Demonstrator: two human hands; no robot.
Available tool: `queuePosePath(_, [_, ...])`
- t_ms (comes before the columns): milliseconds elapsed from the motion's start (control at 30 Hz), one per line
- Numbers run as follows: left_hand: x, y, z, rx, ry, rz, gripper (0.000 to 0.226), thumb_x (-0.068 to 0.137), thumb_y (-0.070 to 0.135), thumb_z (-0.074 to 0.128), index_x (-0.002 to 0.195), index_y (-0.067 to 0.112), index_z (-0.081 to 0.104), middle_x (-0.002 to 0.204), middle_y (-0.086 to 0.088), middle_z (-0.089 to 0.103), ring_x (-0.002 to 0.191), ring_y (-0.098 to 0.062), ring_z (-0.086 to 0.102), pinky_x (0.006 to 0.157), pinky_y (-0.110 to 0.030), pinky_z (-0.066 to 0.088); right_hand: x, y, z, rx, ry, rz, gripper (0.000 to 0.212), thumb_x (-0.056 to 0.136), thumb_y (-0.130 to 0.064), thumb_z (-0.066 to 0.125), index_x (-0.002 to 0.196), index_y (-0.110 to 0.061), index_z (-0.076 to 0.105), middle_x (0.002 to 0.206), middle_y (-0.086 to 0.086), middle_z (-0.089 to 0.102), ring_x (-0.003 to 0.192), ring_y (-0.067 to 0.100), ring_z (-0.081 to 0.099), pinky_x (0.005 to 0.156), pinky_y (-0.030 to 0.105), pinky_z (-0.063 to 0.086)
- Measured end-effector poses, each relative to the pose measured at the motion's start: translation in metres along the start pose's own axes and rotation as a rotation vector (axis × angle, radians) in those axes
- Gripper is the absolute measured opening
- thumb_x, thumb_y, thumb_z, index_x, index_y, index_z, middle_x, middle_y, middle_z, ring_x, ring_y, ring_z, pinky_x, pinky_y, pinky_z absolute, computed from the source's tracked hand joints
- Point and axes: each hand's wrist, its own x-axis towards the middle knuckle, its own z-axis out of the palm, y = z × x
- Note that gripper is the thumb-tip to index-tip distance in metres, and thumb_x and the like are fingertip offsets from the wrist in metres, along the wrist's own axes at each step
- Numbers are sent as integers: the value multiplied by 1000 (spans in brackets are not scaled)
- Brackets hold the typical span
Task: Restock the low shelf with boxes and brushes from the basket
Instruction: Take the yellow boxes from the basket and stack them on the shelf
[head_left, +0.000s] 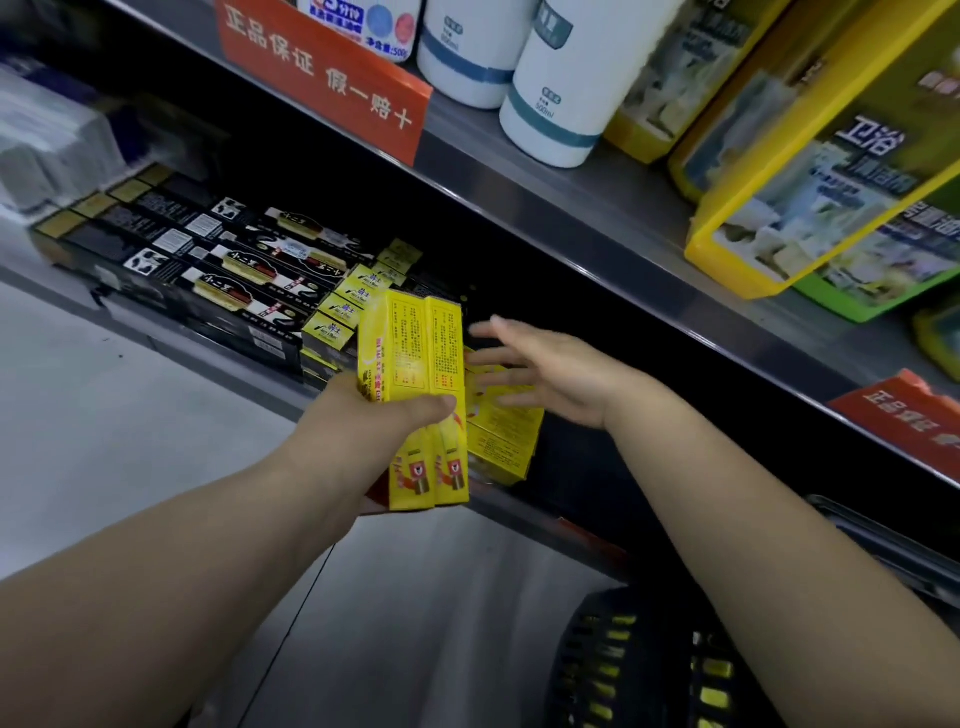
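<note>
A person's two bare arms reach toward a low shelf (524, 506) in a shop, seen from a head-worn camera. The left hand (374, 426) grips two long yellow boxes (415, 395) held upright side by side, in front of the shelf's edge. The thumb lies across the boxes' near faces about halfway up, and the other fingers wrap behind them out of sight, so the fingers are clamped on the pair. The right hand (556, 371) hovers just right of the held boxes with palm turned left and fingers spread apart, holding nothing; its fingertips sit over a stack of similar yellow boxes (501, 431) lying on the shelf, though contact cannot be judged. Left of these on the same shelf are small yellow-and-black cartons (353, 301), then rows of long black boxes (218, 260). The shelf above carries white bottles (561, 83), yellow-framed packs (821, 171) and an orange sign (332, 78). A dark basket (644, 665) sits at the near right, below the right forearm, with yellow showing through its mesh.
</note>
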Motion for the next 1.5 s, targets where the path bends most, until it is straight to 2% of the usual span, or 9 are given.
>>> queuePosePath(167, [-8, 3, 6, -46, -211, -101, 50, 55, 30, 80, 102, 18, 65, 87, -5, 75, 77, -24, 73, 57, -33, 58, -24, -12, 17, 204, -189, -102, 58, 81, -20, 60, 135, -28, 40, 117, 4, 64, 110, 25, 60, 97, 38, 48])
queuePosePath(300, [-8, 3, 7, -46, -159, -89, 55, 57, 34, 80, 106, 20, 62, 91, -3, 74, 79, -22, 71, 52, -30, 54, -30, -6, -5, 198, -194, -137, 51, 79, -11, 64, 124, -30, 51, 103, 1, 67, 100, 21, 64, 86, 34, 54])
queuePosePath(533, [0, 0, 1, -81, -12, 16, 50, 64, 36, 81, 106, 33, 54, 96, 5, 68, 90, -19, 65, 67, -36, 52, -10, 29, -70, 475, 491, -7, 5, 90, -20, 57, 95, -22, 59, 103, 2, 63, 87, 11, 63, 64, 23, 58])
queuePosePath(700, [3, -2, 1, -67, -20, 1, 56, 66, 38, 79, 114, 31, 52, 101, 4, 67, 94, -22, 64, 73, -39, 54, 23, 53, -82, 181, 624, 71, 37, 94, -27, 54, 126, -12, 47, 130, 12, 52, 104, 17, 51, 87, 31, 47])
queuePosePath(900, [7, -3, 2, -54, 5, -16, 88, 60, 37, 81, 135, 29, 35, 111, 0, 62, 96, -23, 63, 66, -35, 52, 67, 65, -56, -127, 492, 118, 40, 94, -25, 54, 130, -9, 46, 123, 12, 57, 100, 20, 56, 85, 23, 48])
queuePosePath(967, [8, -4, 2, -34, 38, -40, 86, 60, 39, 82, 133, 26, 36, 113, -3, 60, 97, -25, 62, 67, -36, 52, 76, 68, -53, -369, 486, 114, 38, 95, -26, 53, 129, -11, 49, 116, 9, 58, 90, 15, 53, 66, 17, 46])
queuePosePath(1100, [11, -6, 3, 24, 83, -49, 75, 60, 45, 80, 122, 20, 46, 106, -2, 61, 93, -20, 60, 69, -35, 50, 87, 81, -52, -706, 390, 178, 47, 97, -28, 47, 142, -21, 36, 136, 12, 47, 113, 25, 53, 85, 28, 43])
queuePosePath(1267, [8, -5, 8, 50, 55, -40, 58, 65, 47, 77, 114, 25, 55, 98, 2, 61, 87, -17, 58, 64, -30, 44, 73, 65, -46, -1011, 238, 212, 46, 95, -32, 46, 138, -21, 37, 132, 11, 45, 105, 25, 53, 79, 28, 42])
queuePosePath(1500, [1, 1, 6, 85, 20, -24, 28, 69, 37, 78, 91, 31, 61, 83, 6, 61, 71, -11, 55, 54, -23, 39, -11, -14, -9, -707, 88, -304, 100, 70, -21, 81, 146, -33, 17, 141, 0, 34, 122, 10, 42, 90, 12, 41])
